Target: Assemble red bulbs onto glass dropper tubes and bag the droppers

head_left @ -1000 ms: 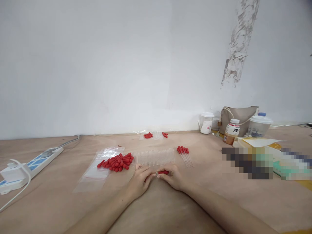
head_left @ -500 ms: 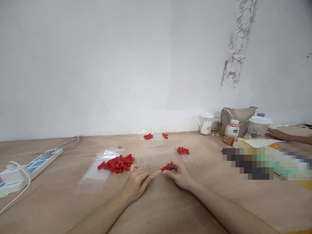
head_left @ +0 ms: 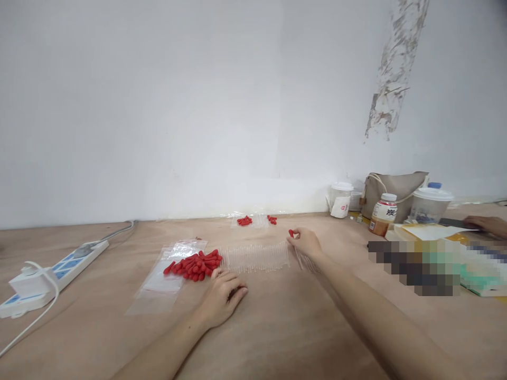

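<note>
My right hand (head_left: pixel 306 243) pinches a dropper by its red rubber bulb (head_left: pixel 291 233), just right of the row of bare glass tubes (head_left: pixel 255 258). Under that hand lie the glass stems of several droppers (head_left: pixel 304 260); their bulbs are hidden behind it. On the table in front of the tubes rests my left hand (head_left: pixel 224 295), fingers loosely curled, thumb apart from them, nothing visible inside. A heap of loose red bulbs (head_left: pixel 194 265) lies beyond it, partly on clear plastic bags (head_left: pixel 158 285).
Farther back, a clear bag holds more red bulbs (head_left: pixel 244 220) and tubes. A power strip (head_left: pixel 75 264) is at left. On the right stand a lidded cup (head_left: pixel 340 199), a bottle (head_left: pixel 383 215), a grey bag (head_left: pixel 396 190) and a tub (head_left: pixel 431 206). Another person's hand (head_left: pixel 485 224) is at far right.
My right hand has carried the dropper away from my left hand, right and back to the droppers there. My left hand has let go of the glass stem and stayed in place.
</note>
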Demonstrator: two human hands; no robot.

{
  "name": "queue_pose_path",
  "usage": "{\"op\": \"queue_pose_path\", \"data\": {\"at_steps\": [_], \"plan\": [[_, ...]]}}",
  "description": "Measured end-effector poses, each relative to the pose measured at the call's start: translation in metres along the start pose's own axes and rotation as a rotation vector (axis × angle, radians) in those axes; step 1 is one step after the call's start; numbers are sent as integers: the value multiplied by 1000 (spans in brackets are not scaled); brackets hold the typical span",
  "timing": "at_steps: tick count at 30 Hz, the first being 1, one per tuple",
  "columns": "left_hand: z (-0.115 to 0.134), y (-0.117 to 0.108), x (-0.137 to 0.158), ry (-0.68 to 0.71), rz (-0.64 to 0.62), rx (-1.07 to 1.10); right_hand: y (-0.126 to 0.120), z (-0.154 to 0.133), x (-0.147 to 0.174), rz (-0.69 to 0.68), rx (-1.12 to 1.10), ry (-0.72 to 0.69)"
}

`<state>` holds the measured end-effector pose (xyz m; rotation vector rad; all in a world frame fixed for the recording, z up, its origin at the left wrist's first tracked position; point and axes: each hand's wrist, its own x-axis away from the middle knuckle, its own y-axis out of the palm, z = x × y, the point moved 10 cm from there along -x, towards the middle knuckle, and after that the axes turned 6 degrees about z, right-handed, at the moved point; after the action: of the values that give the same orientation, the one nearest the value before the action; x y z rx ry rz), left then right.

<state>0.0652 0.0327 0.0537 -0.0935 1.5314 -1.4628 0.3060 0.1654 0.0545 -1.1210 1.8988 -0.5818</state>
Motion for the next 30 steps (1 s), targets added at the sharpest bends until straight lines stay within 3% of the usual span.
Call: {"op": "queue_pose_path", "data": {"at_steps": [5, 10, 14, 23, 30], "plan": [[-1, -1, 1, -6, 2, 27, 18, -3, 11, 24, 131, -6], [-3, 2, 1, -34, -39, 62, 10, -11, 20, 86, 232, -88], [-5, 3, 1, -60, -48, 66, 14, -22, 32, 32, 288, -157], [-6, 4, 2, -43, -42, 28, 24, -14, 38, -117, 373, 17], [-5, 3, 3, -47, -39, 51, 35, -8, 36, -166, 348, 56]]}}
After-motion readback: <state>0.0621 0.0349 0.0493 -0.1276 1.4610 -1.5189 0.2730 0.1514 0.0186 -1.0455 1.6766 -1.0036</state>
